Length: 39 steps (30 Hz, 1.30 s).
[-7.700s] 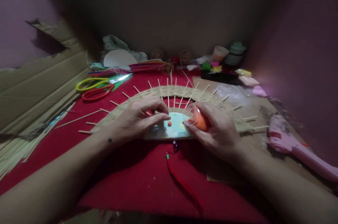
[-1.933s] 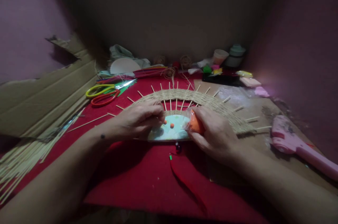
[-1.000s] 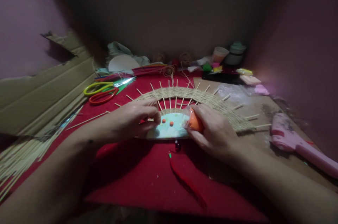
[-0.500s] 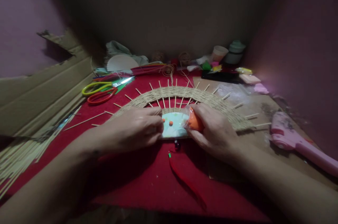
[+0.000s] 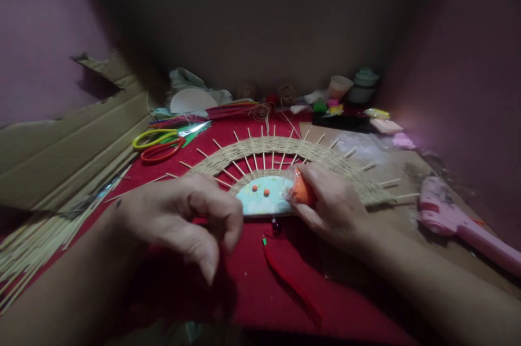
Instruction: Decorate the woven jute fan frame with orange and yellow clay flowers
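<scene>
A woven fan-shaped piece [image 5: 266, 145] with thin sticks lies on the red cloth. At its base sits a pale blue half-round panel [image 5: 256, 202] bearing two small orange dots [image 5: 266, 193]. My right hand [image 5: 331, 202] grips a clear plastic packet of orange clay-like stuff [image 5: 302, 187] over the panel's right end. Just left of the panel hovers my left hand [image 5: 191, 218], thumb apart from the bent fingers, with nothing visible in it. Below the panel hang a dark bead [image 5: 276, 226] and a red tassel [image 5: 291, 285].
Scissors [image 5: 158, 145] with yellow and red handles lie at left, near a bundle of thin sticks [image 5: 52, 237] and cardboard [image 5: 73, 150]. A pink glue gun [image 5: 448, 221] rests at right. Along the back stand a cup [image 5: 339, 87], a lidded jar [image 5: 362, 85] and twine balls [image 5: 286, 93].
My left hand has drawn back left and downward from the panel and its thumb has parted from the fingers, uncovering the panel's left side. My right hand keeps its grip on the packet.
</scene>
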Each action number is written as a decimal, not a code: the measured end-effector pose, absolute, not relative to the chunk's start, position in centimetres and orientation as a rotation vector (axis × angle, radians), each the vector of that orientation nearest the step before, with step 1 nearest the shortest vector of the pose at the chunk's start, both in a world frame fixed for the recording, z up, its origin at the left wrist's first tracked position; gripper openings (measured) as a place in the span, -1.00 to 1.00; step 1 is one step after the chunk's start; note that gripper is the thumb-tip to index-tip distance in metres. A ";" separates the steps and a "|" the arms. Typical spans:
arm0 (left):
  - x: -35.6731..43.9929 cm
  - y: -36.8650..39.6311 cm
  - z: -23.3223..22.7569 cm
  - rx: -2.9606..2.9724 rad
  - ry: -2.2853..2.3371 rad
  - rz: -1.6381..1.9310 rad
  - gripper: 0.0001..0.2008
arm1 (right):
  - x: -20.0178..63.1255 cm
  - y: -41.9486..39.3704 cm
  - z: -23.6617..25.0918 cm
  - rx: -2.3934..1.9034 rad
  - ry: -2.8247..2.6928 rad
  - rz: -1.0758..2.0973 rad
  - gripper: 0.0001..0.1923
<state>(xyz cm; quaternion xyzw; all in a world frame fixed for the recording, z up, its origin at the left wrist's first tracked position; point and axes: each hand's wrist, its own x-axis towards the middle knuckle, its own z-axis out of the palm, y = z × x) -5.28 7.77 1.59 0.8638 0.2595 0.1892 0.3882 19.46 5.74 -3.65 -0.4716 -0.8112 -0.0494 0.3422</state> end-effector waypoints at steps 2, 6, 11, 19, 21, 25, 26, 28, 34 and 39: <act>-4.9 7.9 1.9 2.127 0.670 0.484 -0.70 | 19.4 5.8 -3.7 -1.219 -2.107 -0.148 -0.78; -3.8 8.5 2.8 1.957 0.663 0.408 -0.79 | 19.4 5.8 -3.7 -1.218 -2.104 -0.162 -0.76; -3.2 9.7 2.7 1.724 0.683 0.298 -0.81 | 19.4 5.8 -3.7 -1.222 -2.108 -0.155 -0.77; -3.0 10.4 1.8 1.577 0.737 0.337 -0.77 | 19.4 5.7 -3.7 -1.214 -2.111 -0.129 -0.79; -2.8 10.4 1.7 1.601 0.741 0.364 -0.78 | 19.4 5.7 -3.6 -1.223 -2.114 -0.115 -0.80; -2.3 10.2 1.4 1.676 0.772 0.418 -0.85 | 19.2 5.7 -3.5 -1.245 -2.134 -0.104 -0.86; -2.2 10.1 1.2 1.676 0.775 0.411 -0.87 | 19.2 5.6 -3.5 -1.250 -2.139 -0.106 -0.86; -2.1 10.0 0.9 1.643 0.753 0.394 -0.88 | 19.2 5.6 -3.4 -1.252 -2.140 -0.107 -0.85; -2.3 9.9 1.4 1.571 0.724 0.331 -0.84 | 19.3 5.7 -3.5 -1.243 -2.134 -0.087 -0.83; -2.1 9.8 1.5 1.744 0.755 0.291 -0.72 | 19.3 5.7 -3.5 -1.231 -2.127 -0.079 -0.82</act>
